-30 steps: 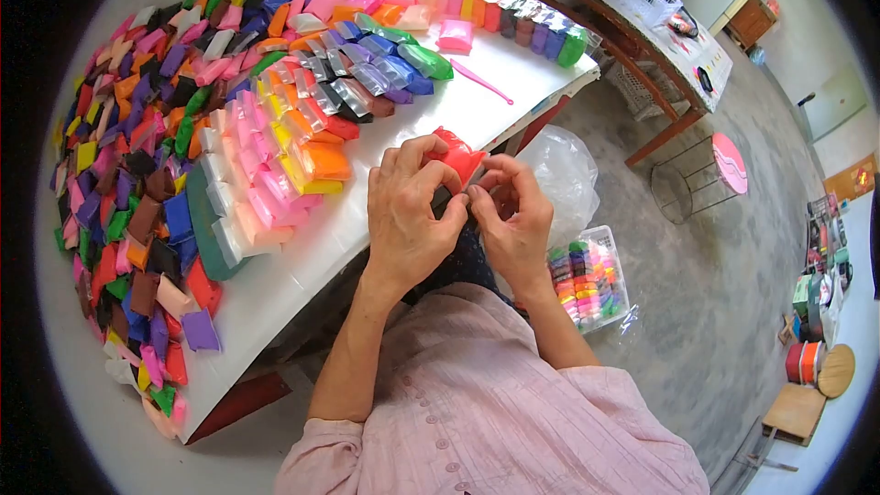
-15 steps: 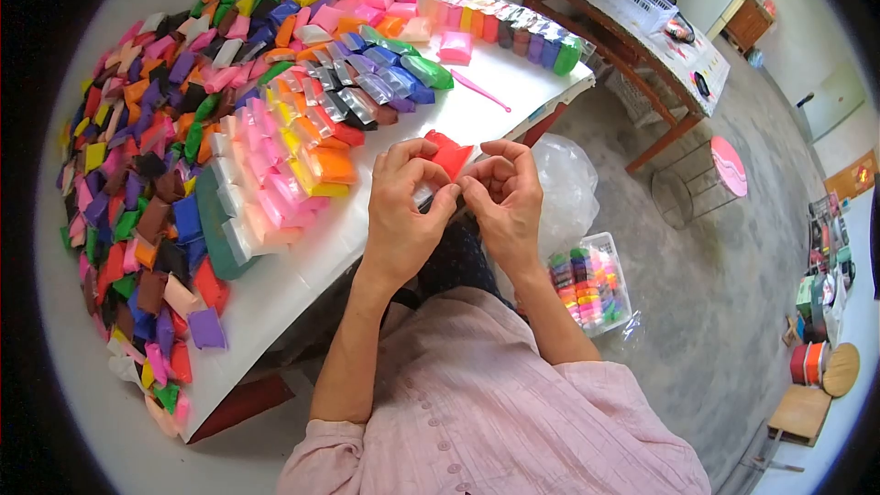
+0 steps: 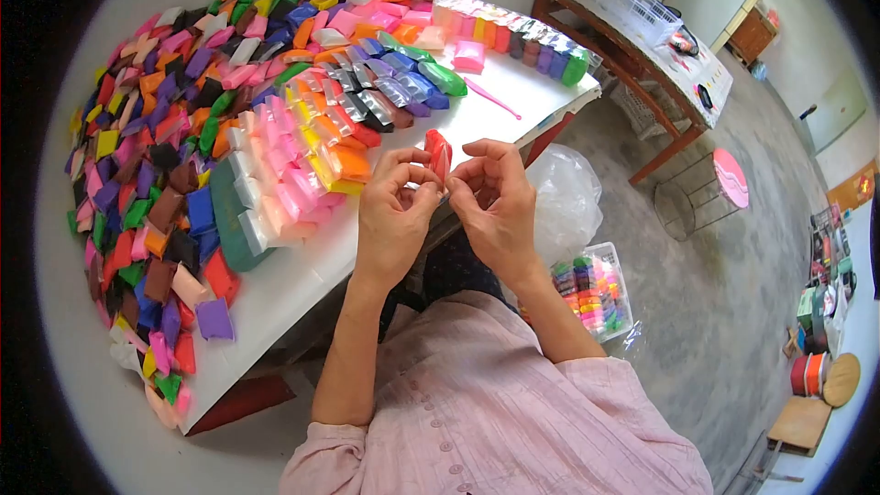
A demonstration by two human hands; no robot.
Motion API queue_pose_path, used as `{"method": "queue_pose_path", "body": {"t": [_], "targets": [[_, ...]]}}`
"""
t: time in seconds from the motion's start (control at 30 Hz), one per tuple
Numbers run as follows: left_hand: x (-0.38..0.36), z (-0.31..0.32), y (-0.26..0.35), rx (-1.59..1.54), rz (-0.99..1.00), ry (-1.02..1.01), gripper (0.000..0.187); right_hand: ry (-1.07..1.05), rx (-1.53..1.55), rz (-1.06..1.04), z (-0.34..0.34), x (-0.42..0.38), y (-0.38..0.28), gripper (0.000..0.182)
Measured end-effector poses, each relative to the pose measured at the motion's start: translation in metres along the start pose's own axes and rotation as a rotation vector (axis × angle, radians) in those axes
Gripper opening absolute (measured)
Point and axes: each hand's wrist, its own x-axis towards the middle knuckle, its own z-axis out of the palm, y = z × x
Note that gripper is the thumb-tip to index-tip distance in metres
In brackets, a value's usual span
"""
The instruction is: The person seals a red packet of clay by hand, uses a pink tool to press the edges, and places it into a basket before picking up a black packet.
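A small red packet (image 3: pixel 438 154) is held up between my two hands, beyond the front edge of the white table (image 3: pixel 316 261). My left hand (image 3: pixel 398 206) pinches its lower left side, with the fingers curled. My right hand (image 3: pixel 495 202) has thumb and forefinger closed at the packet's lower right side. To the left of my hands lie rows of wrapped packets in pink, yellow and orange (image 3: pixel 350 163). A pink stick tool (image 3: pixel 493 98) and a pink packet (image 3: pixel 468 57) lie on the table past my hands.
A heap of many coloured packets (image 3: pixel 165 206) covers the table's left side. On the floor at the right are a clear plastic bag (image 3: pixel 564 197), a white basket of coloured packets (image 3: pixel 623 286) and a pink-topped stool (image 3: pixel 730 178). A second table (image 3: pixel 660 60) stands behind.
The red packet has turned from lying broad and flat to narrow and upright between my fingers. The view has shifted slightly, so the table appears a little further right.
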Motion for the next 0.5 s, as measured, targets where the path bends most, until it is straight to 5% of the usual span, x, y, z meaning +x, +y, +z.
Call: {"method": "queue_pose_path", "body": {"t": [0.5], "targets": [[-0.007, -0.004, -0.008, 0.021, 0.012, 0.03, 0.004, 0.018, 0.074, 0.013, 0.016, -0.007, 0.011, 0.029]]}}
